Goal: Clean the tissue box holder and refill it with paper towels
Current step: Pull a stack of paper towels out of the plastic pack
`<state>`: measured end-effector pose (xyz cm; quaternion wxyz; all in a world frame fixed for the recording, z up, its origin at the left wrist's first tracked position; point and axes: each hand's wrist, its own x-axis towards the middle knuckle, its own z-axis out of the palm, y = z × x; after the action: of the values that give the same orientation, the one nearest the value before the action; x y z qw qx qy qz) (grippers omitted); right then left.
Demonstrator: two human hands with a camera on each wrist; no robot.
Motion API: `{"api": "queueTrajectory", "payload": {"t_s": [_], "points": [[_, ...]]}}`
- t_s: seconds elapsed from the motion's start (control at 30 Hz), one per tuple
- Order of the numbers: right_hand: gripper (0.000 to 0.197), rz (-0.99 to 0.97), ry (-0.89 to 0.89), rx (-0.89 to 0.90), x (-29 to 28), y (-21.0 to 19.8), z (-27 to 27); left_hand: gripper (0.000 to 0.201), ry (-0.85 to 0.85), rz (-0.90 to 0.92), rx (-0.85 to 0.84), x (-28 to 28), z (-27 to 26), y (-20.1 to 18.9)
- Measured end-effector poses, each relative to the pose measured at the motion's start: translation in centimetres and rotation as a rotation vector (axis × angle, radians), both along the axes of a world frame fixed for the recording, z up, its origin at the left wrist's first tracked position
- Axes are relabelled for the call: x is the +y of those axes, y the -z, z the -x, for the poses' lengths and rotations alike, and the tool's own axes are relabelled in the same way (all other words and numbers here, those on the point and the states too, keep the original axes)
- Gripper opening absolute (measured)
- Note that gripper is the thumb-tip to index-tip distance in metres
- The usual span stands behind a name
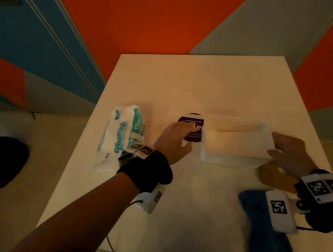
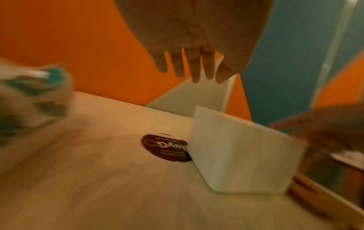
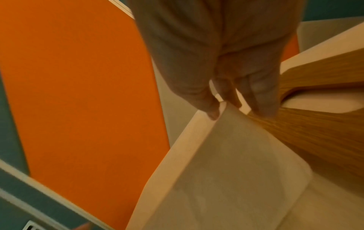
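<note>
Here my right hand (image 1: 287, 152) pinches the right end of the white tissue box holder (image 1: 233, 139), whose long axis runs left-right across the table (image 1: 178, 82). My left hand (image 1: 177, 139) hovers, fingers loosely spread, over a dark sticker (image 1: 193, 131); left of it, the paper towel pack (image 1: 120, 136) reads "KleenSoft" and "120 pulls"

The white rectangular plastic tissue box holder (image 1: 234, 139) sits right of the frame's centre on the table, its open top up and nothing visible inside, the near right corner pinched at the rim. The soft plastic-wrapped pack of paper towels (image 1: 120, 136), white with teal lettering, lies slantwise left of centre, well apart from the holder and crumpled.
</note>
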<state>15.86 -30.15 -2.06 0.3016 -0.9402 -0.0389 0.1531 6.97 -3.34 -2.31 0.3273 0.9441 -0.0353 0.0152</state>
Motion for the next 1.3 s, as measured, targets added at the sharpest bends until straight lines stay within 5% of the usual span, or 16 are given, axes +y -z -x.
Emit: {"api": "queueTrajectory", "payload": {"t_s": [0.13, 0.23, 0.4, 0.5, 0.7, 0.83, 1.0, 1.13, 1.23, 1.3], "points": [[0.046, -0.038, 0.002, -0.304, 3.1, -2.0, 1.5, 0.041, -0.399, -0.003, 0.063, 6.5, 3.5, -0.1], [0.030, -0.173, -0.220, -0.397, 8.9, -3.4, 3.3, 0.044, -0.508, -0.128, 0.209, 10.7, 4.9, 0.4], [0.025, -0.167, -0.529, 0.096, 19.8, -0.3, 5.9, 0.054, -0.436, -0.187, 0.406, 13.6, 6.0, 1.5], [0.027, -0.200, -0.419, 0.246, 24.3, 2.2, 6.3, 0.053, -0.325, -0.194, 0.407, 13.6, 6.6, 2.8], [0.033, -0.290, -0.111, 0.406, 28.7, 4.8, 6.2, 0.087, -0.247, -0.265, 0.425, 14.2, 7.2, 5.1], [0.021, -0.273, -0.031, 0.349, 29.2, 5.2, 5.9, 0.077, -0.248, -0.250, 0.452, 14.1, 7.3, 5.7], [0.022, -0.150, -0.182, 0.222, 28.9, 2.9, 5.8, 0.052, -0.246, -0.207, 0.462, 14.3, 7.2, 5.4], [0.027, -0.326, -0.177, 0.247, 30.9, -0.3, 6.3, 0.054, -0.295, 0.010, 0.453, 15.1, 6.9, 4.0], [0.032, -0.441, -0.138, 0.308, 32.7, -2.2, 6.5, 0.074, -0.434, 0.324, 0.272, 15.4, 6.8, 1.2], [0.037, -0.483, -0.137, 0.316, 33.7, -3.1, 6.6, 0.080, -0.498, 0.351, 0.218, 15.5, 6.8, -0.7]]}}
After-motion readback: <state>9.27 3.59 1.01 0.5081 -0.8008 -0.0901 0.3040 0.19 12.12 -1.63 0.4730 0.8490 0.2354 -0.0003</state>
